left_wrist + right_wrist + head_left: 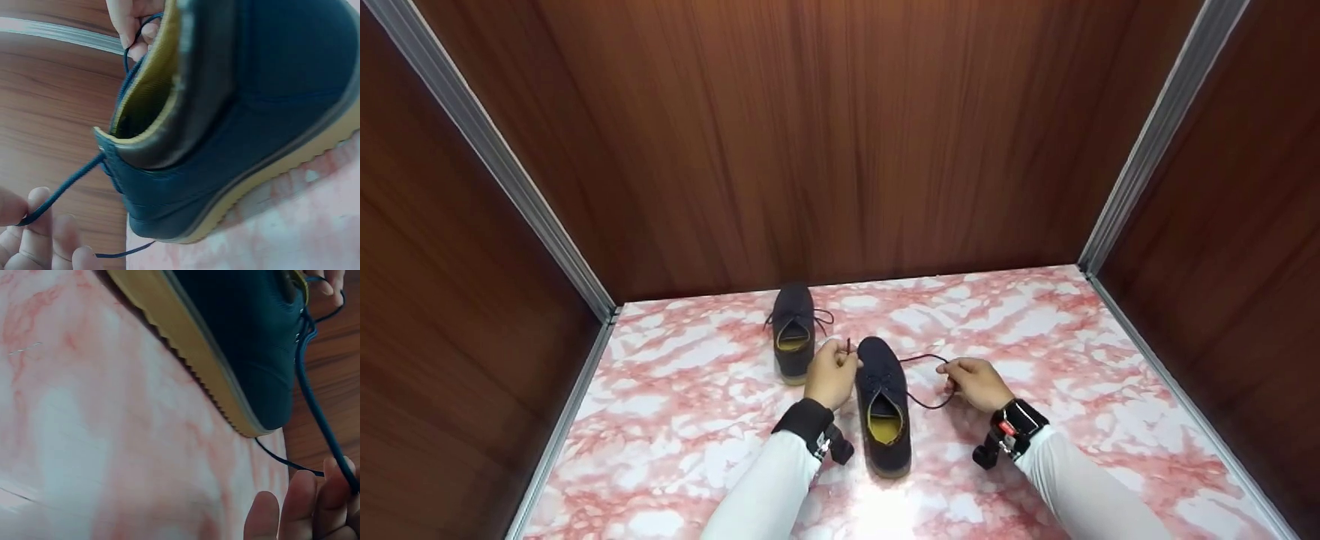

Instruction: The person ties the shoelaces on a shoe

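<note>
A dark blue shoe (885, 427) with a yellow lining stands upright on the tabletop between my hands, its toe pointing away. My left hand (833, 373), beside the shoe's left, pinches one shoelace (66, 185) between thumb and fingers. To the right, my right hand (976, 382) grips another stretch of shoelace (318, 413), which loops out from the shoe's front. A thick ribbed tan sole (185, 360) shows in the right wrist view. The knot area of the laces is too small to make out.
A second dark shoe (793, 319) stands farther back on the left, its lace tied in a bow. The red-and-white marbled tabletop (682, 420) is enclosed by brown wood-grain panels (840, 150) at the back and both sides, with metal strips along the edges.
</note>
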Demonstrator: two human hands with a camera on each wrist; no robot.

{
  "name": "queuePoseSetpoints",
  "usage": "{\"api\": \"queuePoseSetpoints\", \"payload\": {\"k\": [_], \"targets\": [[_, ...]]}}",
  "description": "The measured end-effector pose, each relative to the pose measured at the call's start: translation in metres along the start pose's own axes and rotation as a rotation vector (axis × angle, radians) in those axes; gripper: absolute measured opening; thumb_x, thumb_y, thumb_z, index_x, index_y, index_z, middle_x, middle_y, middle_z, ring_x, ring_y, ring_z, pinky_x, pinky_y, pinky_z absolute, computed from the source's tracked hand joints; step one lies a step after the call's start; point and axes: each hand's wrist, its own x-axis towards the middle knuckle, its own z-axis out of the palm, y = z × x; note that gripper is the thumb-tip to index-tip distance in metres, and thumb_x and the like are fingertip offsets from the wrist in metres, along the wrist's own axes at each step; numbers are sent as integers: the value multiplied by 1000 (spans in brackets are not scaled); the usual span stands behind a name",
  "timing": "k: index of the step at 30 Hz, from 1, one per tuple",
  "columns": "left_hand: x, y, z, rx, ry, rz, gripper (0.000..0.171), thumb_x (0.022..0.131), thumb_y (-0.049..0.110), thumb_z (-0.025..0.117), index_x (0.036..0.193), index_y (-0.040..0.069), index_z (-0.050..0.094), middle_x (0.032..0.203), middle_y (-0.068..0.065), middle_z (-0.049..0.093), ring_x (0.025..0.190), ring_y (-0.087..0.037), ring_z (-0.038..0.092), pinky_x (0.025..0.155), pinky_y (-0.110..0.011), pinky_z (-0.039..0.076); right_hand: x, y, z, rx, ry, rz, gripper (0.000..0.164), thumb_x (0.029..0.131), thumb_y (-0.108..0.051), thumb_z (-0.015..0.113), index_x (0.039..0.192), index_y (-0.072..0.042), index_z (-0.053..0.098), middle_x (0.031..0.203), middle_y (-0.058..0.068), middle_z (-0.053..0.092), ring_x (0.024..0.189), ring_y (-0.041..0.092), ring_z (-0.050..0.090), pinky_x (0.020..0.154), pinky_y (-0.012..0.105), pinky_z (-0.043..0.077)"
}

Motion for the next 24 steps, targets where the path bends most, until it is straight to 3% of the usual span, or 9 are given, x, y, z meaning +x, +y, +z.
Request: {"api": "queuePoseSetpoints", "payload": {"k": [5, 9, 13, 19, 24], "targets": [[2, 12, 3, -3, 3, 59, 12, 100, 10, 62, 108, 4, 68, 88, -7, 78, 84, -15, 72, 79, -28, 53, 0, -12, -1, 118, 36, 42, 21, 106, -15, 56, 101, 0, 69, 71, -2, 61, 71, 10, 63, 67, 25, 56], [3, 20, 7, -24, -14, 115, 10, 100, 10, 63, 108, 5, 68, 88, -6, 77, 86, -15, 73, 80, -26, 53, -1, -19, -2, 248, 75, 80, 22, 109, -14, 49, 109, 0, 67, 72, 0, 61, 71, 13, 65, 72, 30, 60], [4, 23, 11, -44, -70, 178, 11, 101, 8, 63, 108, 3, 67, 90, -9, 76, 85, -16, 72, 79, -23, 52, -2, -25, -6, 297, 119, 77, 27, 110, -17, 49, 114, 5, 64, 73, -1, 63, 72, 11, 64, 76, 31, 62], [3, 23, 13, -103, -165, 239, 12, 101, 6, 62, 110, 2, 68, 92, -13, 75, 88, -27, 72, 78, -20, 51, -2, -35, -14, 352, 168, 76, 22, 110, -18, 50, 108, -3, 66, 77, -2, 67, 76, 10, 67, 79, 30, 62], [1, 28, 15, -95, -211, 299, 15, 100, 5, 61, 112, 3, 70, 91, -12, 74, 81, -13, 66, 78, -20, 50, -2, -40, -19, 380, 178, 70, 21, 110, -19, 52, 105, -7, 67, 83, -2, 69, 75, 9, 67, 76, 28, 61]]}}
